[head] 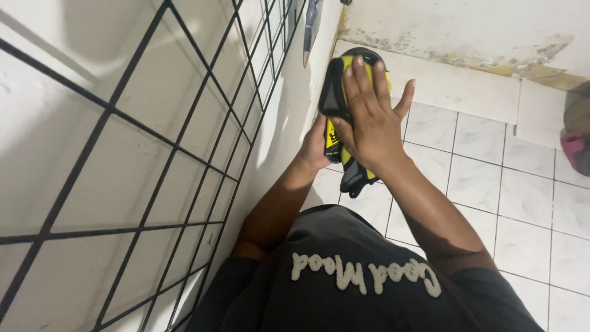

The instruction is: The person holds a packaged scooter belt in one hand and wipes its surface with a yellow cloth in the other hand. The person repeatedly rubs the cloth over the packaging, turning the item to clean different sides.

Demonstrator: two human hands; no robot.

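Shirt [344, 289]: black, short-sleeved | chest: raised white fuzzy lettering | forearms bare
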